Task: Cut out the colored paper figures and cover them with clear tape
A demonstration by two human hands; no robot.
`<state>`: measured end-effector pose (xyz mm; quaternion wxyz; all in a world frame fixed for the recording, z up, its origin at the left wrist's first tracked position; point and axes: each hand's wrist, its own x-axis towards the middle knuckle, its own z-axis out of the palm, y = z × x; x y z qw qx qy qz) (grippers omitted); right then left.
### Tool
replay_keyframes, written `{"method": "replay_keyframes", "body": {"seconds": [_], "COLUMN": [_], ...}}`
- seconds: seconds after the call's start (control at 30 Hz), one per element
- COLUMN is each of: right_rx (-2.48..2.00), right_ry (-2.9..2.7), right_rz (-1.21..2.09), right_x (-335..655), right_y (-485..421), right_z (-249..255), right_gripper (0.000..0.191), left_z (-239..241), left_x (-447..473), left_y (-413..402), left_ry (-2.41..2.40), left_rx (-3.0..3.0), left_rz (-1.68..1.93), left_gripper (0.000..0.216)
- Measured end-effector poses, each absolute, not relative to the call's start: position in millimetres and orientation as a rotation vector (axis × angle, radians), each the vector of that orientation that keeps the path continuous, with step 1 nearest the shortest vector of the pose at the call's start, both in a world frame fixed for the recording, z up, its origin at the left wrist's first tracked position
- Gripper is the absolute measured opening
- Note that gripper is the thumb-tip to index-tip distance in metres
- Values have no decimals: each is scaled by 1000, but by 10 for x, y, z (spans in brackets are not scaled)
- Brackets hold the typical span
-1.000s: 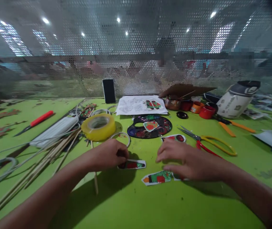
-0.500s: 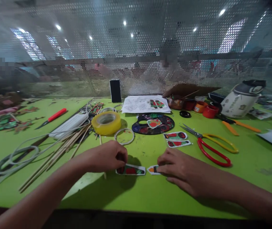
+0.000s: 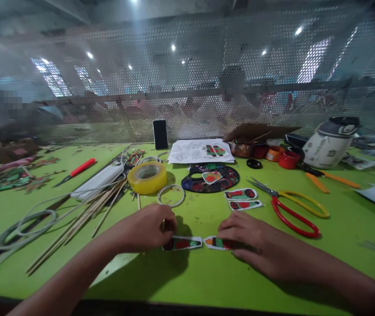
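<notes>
Two painted paper cutouts lie end to end on the green table, with a small gap between their tips. My left hand [image 3: 151, 226] has its fingers curled in a pinch at the outer end of the left cutout [image 3: 187, 243], which is red, green and black. Over the outer part of the right cutout [image 3: 212, 242], with its orange tip showing, my right hand [image 3: 250, 237] rests with bent fingers, the thumb lower down. The fingers cover both outer ends. Beyond my right hand lie two more painted cutouts [image 3: 242, 194], side by side.
Red-and-yellow scissors [image 3: 294, 219] lie open at the right. Behind my hands are a paint palette [image 3: 197, 186] and a yellow tape roll [image 3: 135, 180]. Bamboo sticks [image 3: 75, 228], a white cable [image 3: 47, 215] and a red-handled knife [image 3: 82, 167] are at left. A phone [image 3: 160, 134] stands behind.
The view has tilted up a little. My right hand has shifted slightly right relative to its cutout, so more of that cutout shows. My left hand stays at its cutout's end.
</notes>
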<state>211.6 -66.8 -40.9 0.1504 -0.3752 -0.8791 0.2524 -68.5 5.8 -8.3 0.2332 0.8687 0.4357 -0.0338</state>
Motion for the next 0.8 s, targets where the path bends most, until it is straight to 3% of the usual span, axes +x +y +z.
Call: {"method": "replay_keyframes", "body": {"seconds": [0.2, 0.5, 0.8], "right_rx": [-1186, -1423, -1538], "right_ry": [-2465, -2282, -2170], "right_rz": [538, 187, 145], "right_x": [2344, 3020, 3234], "right_y": [-708, -705, -584], "right_z": [-465, -563, -486], "right_gripper": [27, 26, 27], "left_z": [-19, -38, -157], "left_x": [-710, -412, -475], "left_y": [82, -40, 220], "left_ry": [1220, 825, 832], "left_rx": [2446, 2561, 2698], "left_rz": [75, 120, 275], "left_gripper": [22, 29, 23]}}
